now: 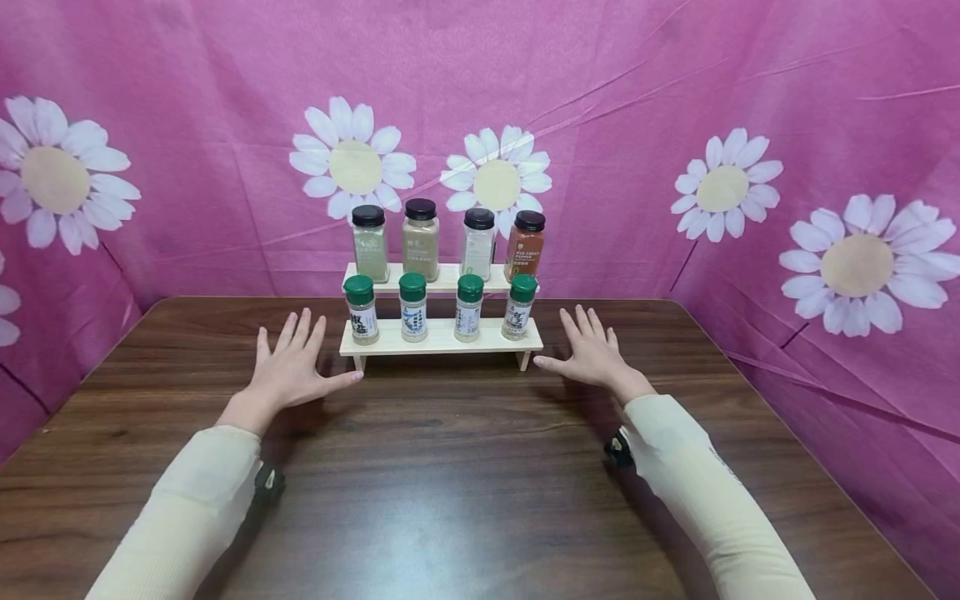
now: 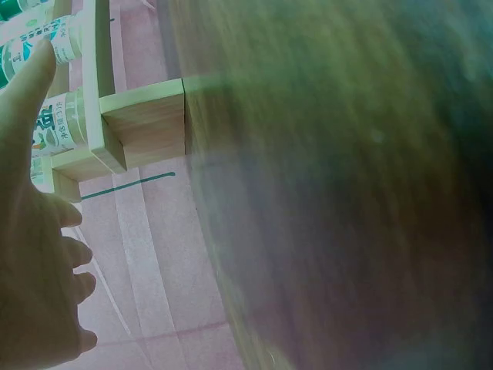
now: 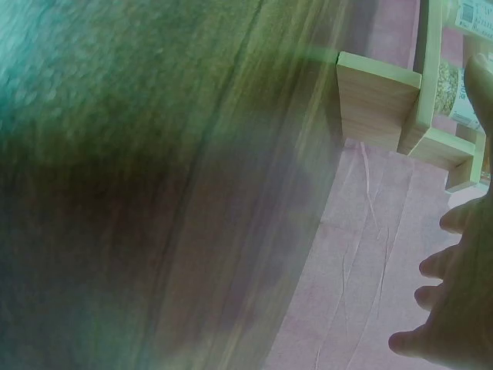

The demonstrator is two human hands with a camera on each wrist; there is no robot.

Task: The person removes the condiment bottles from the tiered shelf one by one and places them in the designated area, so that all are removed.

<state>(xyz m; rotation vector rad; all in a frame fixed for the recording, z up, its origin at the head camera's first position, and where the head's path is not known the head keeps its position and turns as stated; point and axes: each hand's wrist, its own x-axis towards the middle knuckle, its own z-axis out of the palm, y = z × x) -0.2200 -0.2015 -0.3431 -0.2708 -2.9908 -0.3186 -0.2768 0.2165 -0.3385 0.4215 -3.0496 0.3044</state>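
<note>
A two-step wooden spice rack (image 1: 442,340) stands near the table's far edge. Its lower step bears several small green-capped shakers, among them one at the left end (image 1: 363,321) and one at the right end (image 1: 517,317). On the upper step are taller black-capped jars, including a red pepper jar (image 1: 525,250). My left hand (image 1: 292,367), fingers spread, is beside the rack's left end, thumb toward the rack's leg (image 2: 146,116). To the right of the rack my right hand (image 1: 592,354) is spread too, its thumb near the other leg (image 1: 523,360). Neither hand holds anything.
The dark wooden table (image 1: 435,467) stretches from the rack toward me. A pink cloth with daisies (image 1: 615,100) hangs behind it and along both sides. Dark wrist devices (image 1: 618,450) sit under both pale sleeves (image 1: 697,475).
</note>
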